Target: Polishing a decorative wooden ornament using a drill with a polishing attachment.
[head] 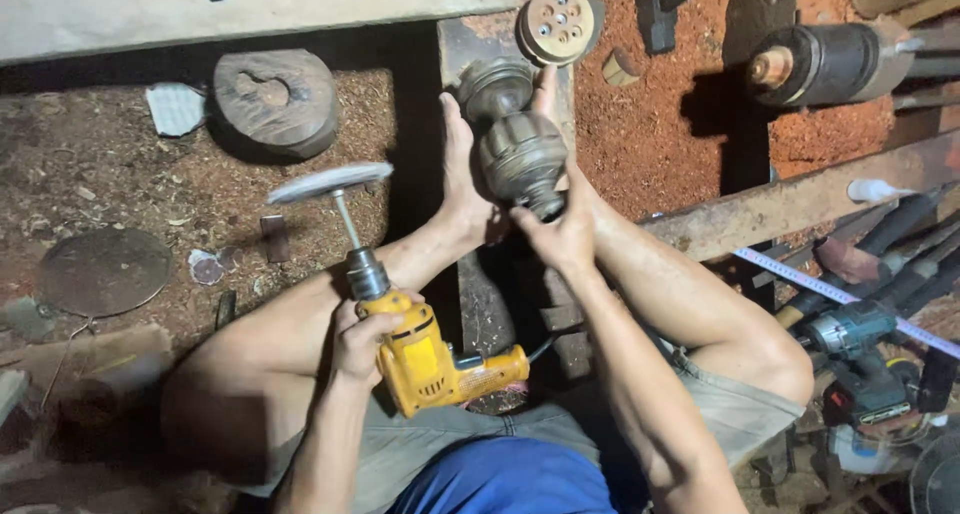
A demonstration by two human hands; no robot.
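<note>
My left hand (358, 342) grips a yellow electric drill (432, 366). Its chuck points up and away and carries a thin shaft with a flat grey sanding disc (330, 182). My right hand (553, 239) clasps the lower end of a dark, turned wooden piece (520, 152) with rounded bulges. Both of my bare feet press against the sides of that piece; the left foot (462, 174) is plainly visible beside it. The disc hangs to the left of the wooden piece, apart from it.
A round wooden block (275, 99) and a flat round lid (103, 271) lie on the sawdust at left. A pale disc with holes (557, 22) stands behind the piece. At right are a black cylinder (822, 64), a wooden beam (800, 199), a measuring tape (830, 294) and a teal cordless drill (852, 334).
</note>
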